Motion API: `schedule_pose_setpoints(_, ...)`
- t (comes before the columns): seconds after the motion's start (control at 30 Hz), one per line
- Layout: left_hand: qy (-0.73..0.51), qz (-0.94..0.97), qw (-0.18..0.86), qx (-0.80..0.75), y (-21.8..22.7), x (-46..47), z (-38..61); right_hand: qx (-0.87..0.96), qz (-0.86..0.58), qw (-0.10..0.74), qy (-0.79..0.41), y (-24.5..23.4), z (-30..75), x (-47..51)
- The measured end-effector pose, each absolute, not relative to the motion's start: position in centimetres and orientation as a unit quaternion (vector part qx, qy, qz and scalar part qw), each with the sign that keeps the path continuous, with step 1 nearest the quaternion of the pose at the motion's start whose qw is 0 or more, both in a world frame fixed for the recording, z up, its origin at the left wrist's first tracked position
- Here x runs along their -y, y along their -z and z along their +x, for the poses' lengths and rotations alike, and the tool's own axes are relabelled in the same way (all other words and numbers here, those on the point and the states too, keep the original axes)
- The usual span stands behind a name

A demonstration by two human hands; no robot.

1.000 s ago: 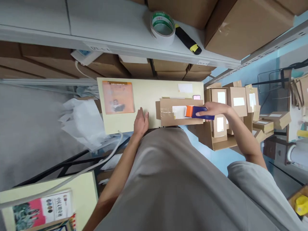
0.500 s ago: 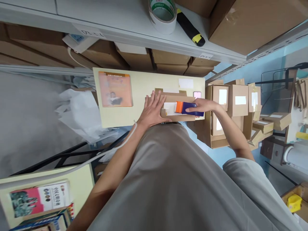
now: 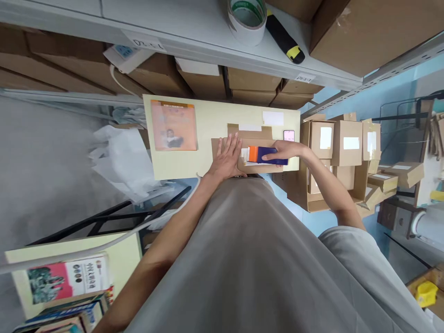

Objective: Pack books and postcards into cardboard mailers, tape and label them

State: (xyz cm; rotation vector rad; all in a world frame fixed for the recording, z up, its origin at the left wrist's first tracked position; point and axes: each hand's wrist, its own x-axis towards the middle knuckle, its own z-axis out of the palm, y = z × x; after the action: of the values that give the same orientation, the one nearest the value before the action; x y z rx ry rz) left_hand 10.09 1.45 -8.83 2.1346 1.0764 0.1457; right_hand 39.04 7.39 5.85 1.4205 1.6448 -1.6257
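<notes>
My left hand (image 3: 227,159) lies flat with fingers spread on a brown cardboard box (image 3: 262,142) at the front of the cream table. In my right hand (image 3: 282,151) is a dark-blue handheld block with an orange end (image 3: 258,154); its exact kind is unclear. The orange end points left, over a white label (image 3: 244,155) on the box, and covers most of it. The tips of my left fingers rest just left of the label. A phone (image 3: 288,135) lies beyond my right hand.
On the cream table (image 3: 208,118) lie an orange-covered book (image 3: 174,126) and a white paper slip (image 3: 273,118). A shelf above holds a tape roll (image 3: 247,21) and a utility knife (image 3: 285,37). An open carton of labelled boxes (image 3: 303,185) stands right. A grey cable (image 3: 149,223) runs near my left arm.
My right hand has moved left with the blue-and-orange block, which now covers more of the white label. My left hand stays spread on the box. The whole view has shifted slightly.
</notes>
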Motion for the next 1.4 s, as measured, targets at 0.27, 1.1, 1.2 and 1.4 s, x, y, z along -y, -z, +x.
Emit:
schedule_pose_setpoints(0.27,-0.012,0.834,0.374,-0.406,11.2,-4.3,9.9,-0.539,0.553,0.237,0.59,-7.2,43.8,-6.6)
schedule_pose_setpoints(1.1,0.02,0.821,0.372,-0.433,11.6,-4.8,10.7,-0.542,0.562,0.387,0.49,-8.1,56.2,-9.3)
schedule_pose_setpoints(1.2,0.028,0.818,0.37,-0.439,11.4,-4.7,10.8,-0.552,0.576,0.412,0.44,-6.0,54.7,-8.9)
schedule_pose_setpoints(1.4,0.032,0.818,0.365,-0.443,11.1,-4.8,11.1,-0.615,0.61,0.4,0.301,-0.8,48.8,-6.0)
